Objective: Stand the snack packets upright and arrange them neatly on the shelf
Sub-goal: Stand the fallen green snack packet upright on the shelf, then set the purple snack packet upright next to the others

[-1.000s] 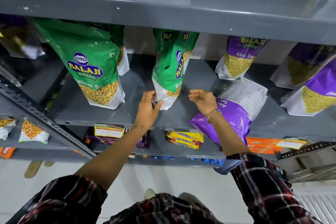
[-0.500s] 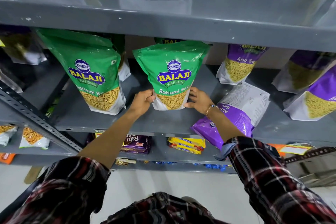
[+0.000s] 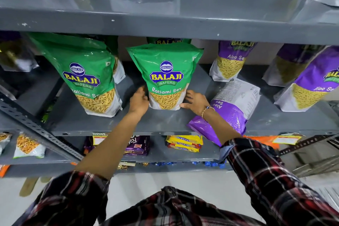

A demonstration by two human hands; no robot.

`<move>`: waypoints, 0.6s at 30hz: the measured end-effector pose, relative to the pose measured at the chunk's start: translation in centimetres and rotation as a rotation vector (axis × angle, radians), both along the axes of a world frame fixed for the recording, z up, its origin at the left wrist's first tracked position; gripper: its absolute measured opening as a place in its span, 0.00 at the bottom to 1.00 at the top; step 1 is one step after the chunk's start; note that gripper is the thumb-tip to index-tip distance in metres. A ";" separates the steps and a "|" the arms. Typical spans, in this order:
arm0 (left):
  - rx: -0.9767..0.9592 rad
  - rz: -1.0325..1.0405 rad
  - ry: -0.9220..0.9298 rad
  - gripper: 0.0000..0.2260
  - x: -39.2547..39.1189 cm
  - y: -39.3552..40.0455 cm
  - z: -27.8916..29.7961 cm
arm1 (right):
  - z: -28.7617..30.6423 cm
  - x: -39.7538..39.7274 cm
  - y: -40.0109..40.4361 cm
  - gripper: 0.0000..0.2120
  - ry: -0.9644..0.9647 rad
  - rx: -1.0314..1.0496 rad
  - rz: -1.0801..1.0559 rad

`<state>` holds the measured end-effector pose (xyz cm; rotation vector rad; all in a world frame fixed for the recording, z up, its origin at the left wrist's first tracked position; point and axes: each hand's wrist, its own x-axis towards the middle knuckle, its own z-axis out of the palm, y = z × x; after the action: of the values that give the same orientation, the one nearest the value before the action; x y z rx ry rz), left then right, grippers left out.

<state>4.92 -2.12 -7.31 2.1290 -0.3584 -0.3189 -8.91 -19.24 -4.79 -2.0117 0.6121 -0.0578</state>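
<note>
Shelf [image 3: 165, 121]: grey painted metal, smooth semi-gloss, small chips in the paint on the upper board's front edge at 12 o'clock. Green packet [image 3: 166, 71]: glossy plastic film, crinkled. Fallen purple packet [image 3: 233, 108] at 3 o'clock: same shiny film. Sleeve [image 3: 266, 174]: woven check cloth, matt. Perforated upright [image 3: 36, 132] at 9 o'clock: matt grey metal.

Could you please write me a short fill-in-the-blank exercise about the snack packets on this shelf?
1. Both hands rest at the base of the middle ____ Ratlami Sev packet.
2. The purple Aloo Sev packet beside the right hand is lying ____ rather than standing.
3. The left hand touches the packet's ____ edge as the camera sees it.

Missing words: green; flat; left
</note>
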 end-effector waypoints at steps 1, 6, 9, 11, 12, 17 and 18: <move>-0.085 0.164 0.036 0.17 -1.1 0.1 0.2 | 0.5 -0.2 -0.7 0.28 0.005 -0.035 0.014; -0.545 0.335 0.291 0.11 -12.0 -1.3 2.5 | 3.2 -2.2 -7.6 0.16 -0.001 -0.349 -0.024; -0.533 -0.105 0.629 0.10 -18.6 -5.0 4.1 | 5.1 -4.3 -12.3 0.13 0.075 -0.585 -0.005; -0.392 -0.475 0.801 0.09 -22.6 -7.8 4.9 | 5.8 -5.4 -14.6 0.15 0.171 -0.675 0.078; -0.326 -0.596 0.811 0.08 -24.5 -9.1 4.9 | 5.9 -5.7 -15.4 0.16 0.238 -0.683 0.150; -0.336 -0.475 0.968 0.04 -29.7 -15.2 3.0 | 5.4 -7.2 -18.0 0.18 0.364 -0.830 0.441; -0.358 -0.407 1.011 0.05 -30.4 -16.3 2.5 | 5.4 -7.4 -18.4 0.18 0.342 -0.889 0.468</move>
<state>-25.46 -18.40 -4.78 1.3069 -0.2106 -1.3728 -16.29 -37.62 0.56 -3.0237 0.3158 0.3627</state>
